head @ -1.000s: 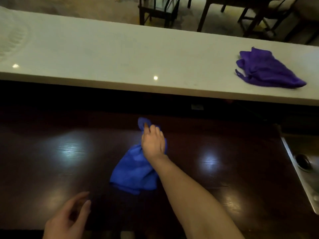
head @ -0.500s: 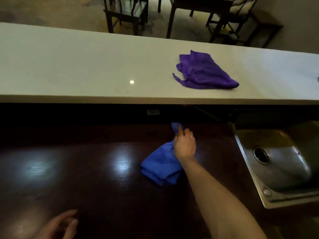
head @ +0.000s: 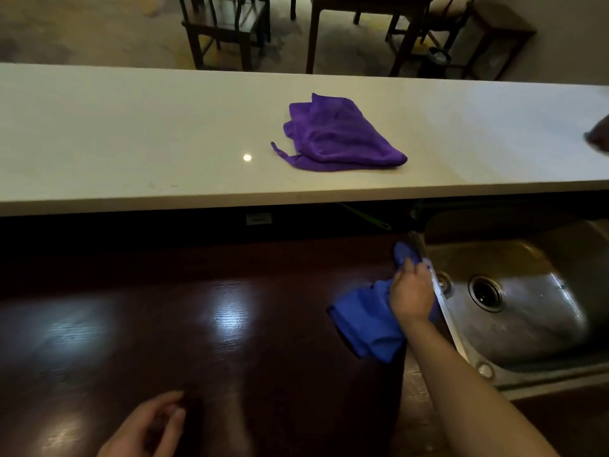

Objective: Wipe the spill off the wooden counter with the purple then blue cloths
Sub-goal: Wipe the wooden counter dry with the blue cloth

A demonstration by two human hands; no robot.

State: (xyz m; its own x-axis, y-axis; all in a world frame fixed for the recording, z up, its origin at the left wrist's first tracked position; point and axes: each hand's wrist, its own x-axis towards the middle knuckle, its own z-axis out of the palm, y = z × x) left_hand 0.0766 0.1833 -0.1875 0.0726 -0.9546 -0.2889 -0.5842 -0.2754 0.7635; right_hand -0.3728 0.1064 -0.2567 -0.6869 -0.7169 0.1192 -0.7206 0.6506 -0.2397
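My right hand (head: 411,293) presses down on the crumpled blue cloth (head: 364,324) at the right end of the dark wooden counter (head: 214,324), right beside the sink's rim. A tip of the cloth sticks out beyond my fingers. The purple cloth (head: 333,135) lies bunched on the raised white ledge (head: 131,133) behind the counter, untouched. My left hand (head: 145,427) hovers at the near edge of the counter with loosely curled fingers and nothing in it. No spill is visible on the glossy wood.
A steel sink (head: 514,301) with a drain sits to the right of the wooden counter. Beyond the white ledge stand dark wooden chairs (head: 227,28) and a table (head: 362,14). A dark object (head: 598,136) pokes in at the ledge's right edge.
My right hand has slid the blue cloth rightward along the wooden counter to the sink's edge. The view has shifted right, bringing the sink in. The purple cloth stays put.
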